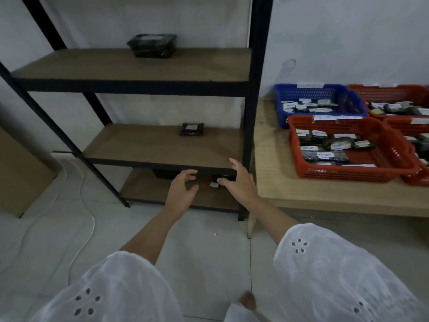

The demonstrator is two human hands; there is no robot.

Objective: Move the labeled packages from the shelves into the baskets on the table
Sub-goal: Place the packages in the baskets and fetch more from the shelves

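A black shelf unit with brown boards stands on the left. One black labeled package sits on the top board, a smaller one on the middle board. On the bottom board lie a dark package, mostly hidden under the middle board, and a small labeled package. My left hand and my right hand reach toward the bottom board, both empty with fingers spread. My right thumb is close beside the small package.
A wooden table stands right of the shelves with a blue basket and red baskets holding several labeled packages. A cardboard box and a white cable are on the tiled floor at left.
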